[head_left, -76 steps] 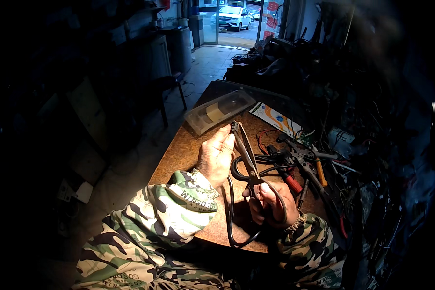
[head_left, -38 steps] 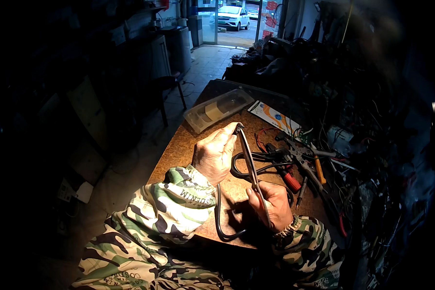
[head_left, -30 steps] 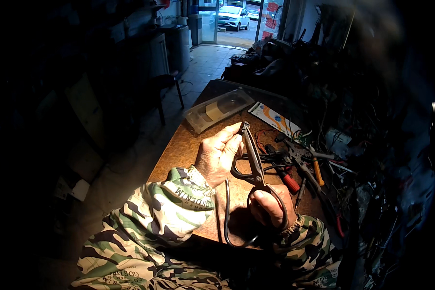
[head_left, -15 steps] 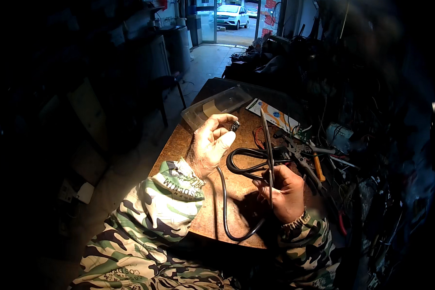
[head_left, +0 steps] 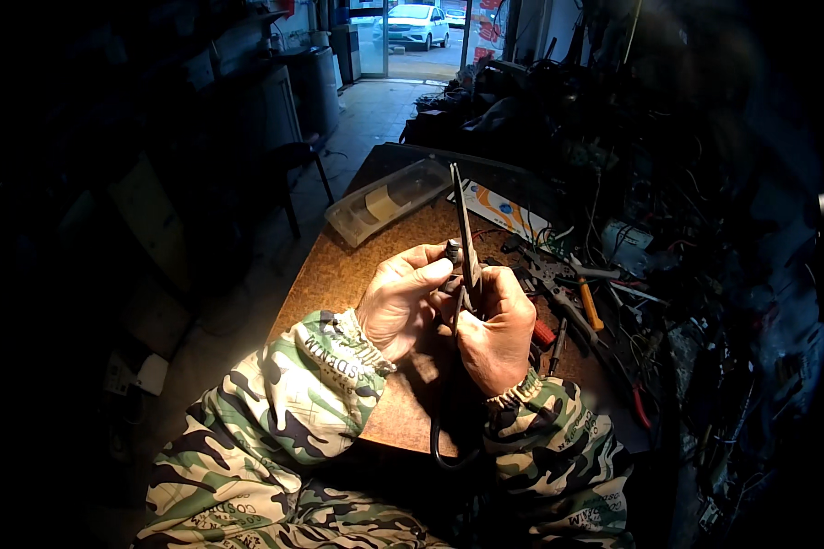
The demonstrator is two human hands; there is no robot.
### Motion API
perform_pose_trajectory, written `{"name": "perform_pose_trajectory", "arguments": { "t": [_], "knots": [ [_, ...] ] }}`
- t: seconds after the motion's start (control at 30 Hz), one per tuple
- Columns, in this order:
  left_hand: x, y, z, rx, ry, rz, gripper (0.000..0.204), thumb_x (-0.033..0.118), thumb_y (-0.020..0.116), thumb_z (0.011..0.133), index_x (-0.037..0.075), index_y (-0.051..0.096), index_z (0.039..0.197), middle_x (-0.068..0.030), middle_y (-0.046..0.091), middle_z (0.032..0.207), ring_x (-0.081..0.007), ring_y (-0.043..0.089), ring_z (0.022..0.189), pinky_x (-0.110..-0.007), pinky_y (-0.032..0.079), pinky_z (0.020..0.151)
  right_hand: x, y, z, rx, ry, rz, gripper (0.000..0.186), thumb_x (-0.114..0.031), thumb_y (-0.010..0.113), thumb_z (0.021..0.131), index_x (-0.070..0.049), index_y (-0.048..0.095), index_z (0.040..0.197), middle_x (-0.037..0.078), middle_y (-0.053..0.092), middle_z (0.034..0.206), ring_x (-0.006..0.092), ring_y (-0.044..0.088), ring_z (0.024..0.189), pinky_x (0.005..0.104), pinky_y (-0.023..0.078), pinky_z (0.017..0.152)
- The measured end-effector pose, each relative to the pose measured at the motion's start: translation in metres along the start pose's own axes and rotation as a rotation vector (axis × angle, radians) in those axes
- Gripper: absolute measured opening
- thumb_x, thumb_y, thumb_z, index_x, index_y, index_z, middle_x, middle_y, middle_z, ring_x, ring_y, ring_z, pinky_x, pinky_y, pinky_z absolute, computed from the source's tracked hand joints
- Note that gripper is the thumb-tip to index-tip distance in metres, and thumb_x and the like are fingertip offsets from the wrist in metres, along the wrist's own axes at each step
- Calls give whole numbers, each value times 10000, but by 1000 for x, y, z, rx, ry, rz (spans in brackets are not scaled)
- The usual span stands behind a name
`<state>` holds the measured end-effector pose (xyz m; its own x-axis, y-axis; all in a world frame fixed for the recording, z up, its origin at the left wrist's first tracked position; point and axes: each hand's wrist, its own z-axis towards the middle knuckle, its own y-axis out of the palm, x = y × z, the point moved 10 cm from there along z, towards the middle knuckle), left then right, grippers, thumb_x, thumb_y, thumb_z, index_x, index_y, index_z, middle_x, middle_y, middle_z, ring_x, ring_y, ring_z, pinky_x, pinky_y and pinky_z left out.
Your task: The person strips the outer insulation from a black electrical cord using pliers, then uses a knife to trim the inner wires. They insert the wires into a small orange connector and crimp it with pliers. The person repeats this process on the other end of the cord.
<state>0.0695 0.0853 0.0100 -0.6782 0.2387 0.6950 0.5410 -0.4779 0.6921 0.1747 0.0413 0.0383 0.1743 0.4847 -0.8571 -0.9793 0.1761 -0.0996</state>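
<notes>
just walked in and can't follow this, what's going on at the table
Someone in camouflage sleeves is working at a brown table. Their left grip pinches a small dark piece, and their right grip holds scissors pointing forward, close beside that piece. Whether they touch is hard to tell. A clear plastic tray lies beyond, an orange-handled tool to the right.

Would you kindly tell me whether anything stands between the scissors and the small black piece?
Nothing visible does: the scissors in the right hand appear close beside the small black piece that the left hand pinches.
</notes>
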Motion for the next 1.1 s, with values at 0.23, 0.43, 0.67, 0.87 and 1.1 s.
{"name": "perform_pose_trajectory", "arguments": {
  "t": [0.23, 0.43, 0.67, 0.87, 1.1],
  "knots": [
    [31, 4, -4, 66, 402, 830, 275, 53, 747, 884, -26, 643, 1125, -81, 680, 1034, -117, 687, 870, -237, 573, 733, 19, 0, 0, -40, 59, 21, 247, 72, 726, 830, 9, 571, 1011, 47, 684, 925, 78, 651, 817, 215, 537, 707],
    [42, 5, -9, 114, 389, 969, 185, 74, 763, 884, -37, 683, 1008, -65, 711, 861, -105, 682, 744, -240, 575, 663, 20, 9, -4, -109, 86, 80, 238, 84, 710, 841, 1, 588, 1028, 25, 675, 940, 67, 636, 808, 214, 532, 711],
    [24, 1, -2, -67, 127, 648, 176, 24, 714, 909, -43, 710, 1072, -111, 745, 960, -127, 701, 832, -249, 579, 745, 28, 12, -9, -113, 262, 338, 207, 23, 704, 877, 53, 644, 1074, 76, 711, 886, 100, 666, 741, 222, 540, 634],
    [19, 11, 0, -188, -6, 634, 147, 41, 645, 964, -37, 717, 1065, -67, 728, 898, -93, 665, 757, -227, 563, 658, 24, 12, -11, -246, 445, 645, 212, -52, 692, 883, 35, 638, 1069, 134, 714, 868, 94, 603, 589, 228, 513, 528],
    [61, 40, -18, -119, 654, 1487, 102, 19, 701, 879, -6, 723, 976, -123, 694, 817, -219, 695, 700, -292, 541, 617, 41, 27, -18, -280, 650, 816, 118, -95, 668, 908, -10, 602, 957, 74, 624, 730, 151, 601, 535, 270, 526, 502]
  ]
}}
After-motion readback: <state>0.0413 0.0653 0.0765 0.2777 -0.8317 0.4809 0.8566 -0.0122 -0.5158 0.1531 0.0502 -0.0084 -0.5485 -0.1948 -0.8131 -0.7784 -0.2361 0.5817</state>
